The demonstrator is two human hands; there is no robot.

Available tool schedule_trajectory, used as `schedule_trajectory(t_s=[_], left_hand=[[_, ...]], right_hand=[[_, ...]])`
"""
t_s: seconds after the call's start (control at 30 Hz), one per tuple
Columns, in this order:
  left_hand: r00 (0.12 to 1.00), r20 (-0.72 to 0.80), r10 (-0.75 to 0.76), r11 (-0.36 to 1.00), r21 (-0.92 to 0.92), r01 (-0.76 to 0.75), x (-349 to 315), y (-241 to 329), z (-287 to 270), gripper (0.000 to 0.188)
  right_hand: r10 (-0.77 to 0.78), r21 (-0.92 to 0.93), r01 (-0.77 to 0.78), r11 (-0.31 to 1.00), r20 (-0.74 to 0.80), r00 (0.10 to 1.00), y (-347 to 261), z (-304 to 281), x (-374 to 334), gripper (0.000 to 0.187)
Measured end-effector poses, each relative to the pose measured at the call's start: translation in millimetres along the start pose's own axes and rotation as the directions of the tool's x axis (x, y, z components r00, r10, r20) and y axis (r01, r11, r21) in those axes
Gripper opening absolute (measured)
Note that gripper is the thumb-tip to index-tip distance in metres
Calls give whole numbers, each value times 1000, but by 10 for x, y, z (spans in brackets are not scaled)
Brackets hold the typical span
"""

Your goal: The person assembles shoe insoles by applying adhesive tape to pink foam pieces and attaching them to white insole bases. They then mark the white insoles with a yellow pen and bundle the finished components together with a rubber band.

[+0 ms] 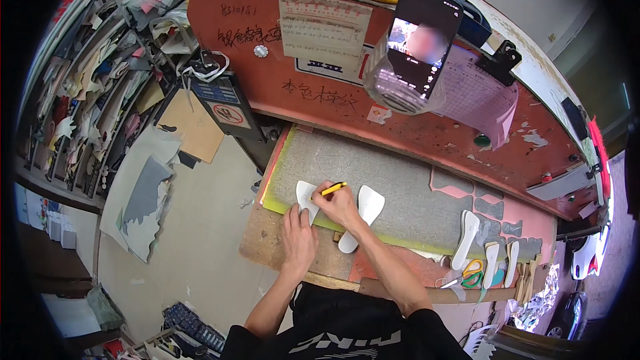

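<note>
A yellow pen [333,189] with a dark end is held in my right hand [340,207], its lower end over a white insole-shaped piece [305,193]. My left hand [299,237] lies with its fingers stretched out on the near end of that piece, partly covering it. Beneath is a grey sheet [400,180] with a yellow-green edge. Another white insole-shaped piece [370,205] rests just right of my right hand, partly hidden by my forearm.
At the right lie a stack of white pieces [465,240], scissors [472,273] and pink cut-out sheeting [533,217]. A phone [425,47] leans on the red machine beam [253,67] behind the table. A rack of material scraps [80,87] stands at the left.
</note>
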State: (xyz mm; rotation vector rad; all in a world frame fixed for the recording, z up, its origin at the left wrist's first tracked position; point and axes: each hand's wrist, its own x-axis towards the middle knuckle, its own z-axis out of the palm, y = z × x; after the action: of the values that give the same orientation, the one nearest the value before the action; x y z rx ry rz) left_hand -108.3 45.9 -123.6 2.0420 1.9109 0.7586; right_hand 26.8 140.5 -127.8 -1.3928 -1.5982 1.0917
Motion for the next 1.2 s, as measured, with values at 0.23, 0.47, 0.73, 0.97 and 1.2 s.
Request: schedule_trajectory(t_s=[0.23, 0.47, 0.73, 0.97, 1.2], left_hand=[[859, 340, -382, 420, -765, 489, -68, -46, -299, 39], [668, 682, -298, -268, -731, 628, -164, -167, 19, 47], [662, 680, -315, -318, -733, 602, -215, -203, 102, 48], [681, 658, -320, -303, -753, 585, -228, -198, 124, 46], [672, 668, -321, -288, -744, 602, -214, -196, 139, 46]], right_hand=[[48, 507, 86, 858, -246, 968, -483, -373, -260, 8], [-11, 75, 8, 997, 41, 999, -248, -55, -187, 17], [55, -40, -51, 998, 95, 994, -217, 62, -203, 21], [51, -32, -48, 998, 103, 993, -182, 35, -201, 21], [56, -27, -55, 998, 38, 998, -153, 34, -174, 23]])
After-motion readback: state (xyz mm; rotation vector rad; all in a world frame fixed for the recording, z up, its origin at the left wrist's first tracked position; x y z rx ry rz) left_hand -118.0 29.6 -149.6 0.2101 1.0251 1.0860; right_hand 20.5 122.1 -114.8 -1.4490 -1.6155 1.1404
